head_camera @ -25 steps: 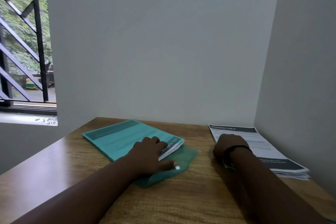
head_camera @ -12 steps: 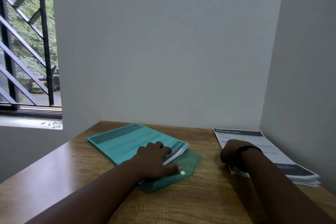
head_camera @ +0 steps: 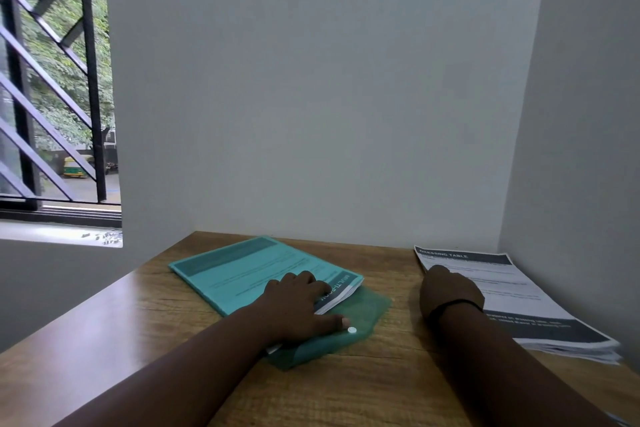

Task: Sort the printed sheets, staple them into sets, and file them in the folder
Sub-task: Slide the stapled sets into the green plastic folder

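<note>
A translucent green folder lies on the wooden table, its flap open to the right with a white snap button. Printed sheets are inside it, and their dark-headed end sticks out over the flap. My left hand lies flat on the folder with its fingers on that protruding end and its thumb beside the button. My right hand rests on the left part of a thick stack of printed sheets headed "DRESSING TABLE". Its fingertips are hidden behind the knuckles.
Grey walls close the table off at the back and on the right, with the stack close to the right wall. A barred window is at the far left. No stapler is in view.
Both hands stay where they were, on the folder and on the stack. Only the view has drifted a little.
</note>
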Tool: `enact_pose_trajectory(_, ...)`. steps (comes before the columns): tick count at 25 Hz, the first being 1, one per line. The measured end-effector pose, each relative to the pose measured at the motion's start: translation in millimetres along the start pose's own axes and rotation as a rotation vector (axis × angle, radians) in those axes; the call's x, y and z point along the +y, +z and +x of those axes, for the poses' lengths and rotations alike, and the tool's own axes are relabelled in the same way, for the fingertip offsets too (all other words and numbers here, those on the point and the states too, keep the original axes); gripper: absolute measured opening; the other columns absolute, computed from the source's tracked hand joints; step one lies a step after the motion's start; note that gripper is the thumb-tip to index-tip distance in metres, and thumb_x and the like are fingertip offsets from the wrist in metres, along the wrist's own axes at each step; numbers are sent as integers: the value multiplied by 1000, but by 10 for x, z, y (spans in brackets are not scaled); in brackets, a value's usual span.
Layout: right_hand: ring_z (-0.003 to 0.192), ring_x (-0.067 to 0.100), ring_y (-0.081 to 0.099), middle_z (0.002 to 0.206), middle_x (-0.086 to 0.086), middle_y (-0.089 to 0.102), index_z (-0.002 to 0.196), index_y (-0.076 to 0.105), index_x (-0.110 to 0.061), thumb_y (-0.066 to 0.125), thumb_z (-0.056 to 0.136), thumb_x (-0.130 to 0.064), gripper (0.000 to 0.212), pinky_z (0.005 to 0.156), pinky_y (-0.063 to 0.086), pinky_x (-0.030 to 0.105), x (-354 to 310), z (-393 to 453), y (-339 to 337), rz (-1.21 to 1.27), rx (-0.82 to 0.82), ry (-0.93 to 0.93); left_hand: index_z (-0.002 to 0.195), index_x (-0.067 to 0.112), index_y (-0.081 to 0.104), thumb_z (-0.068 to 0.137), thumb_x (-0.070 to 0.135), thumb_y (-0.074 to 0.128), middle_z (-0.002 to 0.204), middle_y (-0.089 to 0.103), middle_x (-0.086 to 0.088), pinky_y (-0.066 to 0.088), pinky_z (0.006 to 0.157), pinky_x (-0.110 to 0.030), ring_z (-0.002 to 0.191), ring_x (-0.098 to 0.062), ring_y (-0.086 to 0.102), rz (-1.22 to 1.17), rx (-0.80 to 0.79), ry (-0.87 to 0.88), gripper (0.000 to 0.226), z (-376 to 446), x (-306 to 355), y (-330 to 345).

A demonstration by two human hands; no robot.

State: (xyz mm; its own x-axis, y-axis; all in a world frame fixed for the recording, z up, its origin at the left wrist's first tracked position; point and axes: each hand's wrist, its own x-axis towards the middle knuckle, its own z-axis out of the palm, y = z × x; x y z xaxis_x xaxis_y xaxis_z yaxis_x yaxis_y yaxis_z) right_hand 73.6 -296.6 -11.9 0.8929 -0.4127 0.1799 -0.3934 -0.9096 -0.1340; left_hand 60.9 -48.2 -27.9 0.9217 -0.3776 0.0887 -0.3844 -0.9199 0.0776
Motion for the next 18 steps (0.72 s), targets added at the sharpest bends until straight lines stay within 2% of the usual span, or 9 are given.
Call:
enact_pose_trajectory(2, 125, 33, 49, 136, 18, 50, 140, 32, -2, 51, 89, -15, 56, 99, 44, 40, -10, -1, 2, -36, -35, -22, 141, 35, 39, 76, 86, 34, 134, 46, 3, 36, 97, -41, 118, -17, 43, -4, 2, 1, 83, -2, -9, -6)
enact_pose_trajectory(6, 118, 26, 54, 129, 10, 56, 129, 46, -10, 54, 84, -18, 46, 90, 47, 33, 58, 73, -84, -83, -97, -65, 141, 35, 40, 76, 86, 35, 133, 46, 4, 37, 97, -40, 117, -17, 44, -11, -4, 2, 82, -7, -4, -22)
enact_pose_trajectory(9, 118, 26, 55, 129, 10, 57, 127, 48, -9, 53, 85, -16, 43, 91, 46, 32, 80, 58, -82, -122, -108, -91, 141, 35, 40, 77, 85, 35, 134, 46, 4, 36, 97, -40, 117, -16, 43, -18, 2, 2, 82, -18, -1, -30)
enact_pose_trajectory(13, 117, 27, 56, 126, 8, 59, 125, 50, -11, 52, 89, -15, 36, 86, 46, 34, 27, 33, -7, -83, 7, -107, 138, 36, 43, 78, 83, 37, 133, 48, 6, 38, 97, -39, 115, -15, 45, -43, 25, -6, 77, -29, 15, -42)
enact_pose_trajectory(16, 105, 26, 63, 115, 5, 66, 127, 50, -16, 40, 93, -12, 36, 70, 43, 31, -37, -8, -60, -28, 180, -179, 134, 33, 49, 89, 66, 44, 131, 51, 9, 41, 99, -35, 115, -10, 49, -206, 144, -11, 56, -42, -5, -73)
enact_pose_trajectory(18, 100, 26, 65, 111, 6, 67, 134, 42, -9, 37, 94, -9, 40, 68, 46, 32, -141, -131, -169, -58, 306, -266, 127, 34, 53, 92, 56, 50, 125, 54, 13, 44, 95, -28, 110, -4, 51, -330, 213, 3, 42, -62, -46, -86)
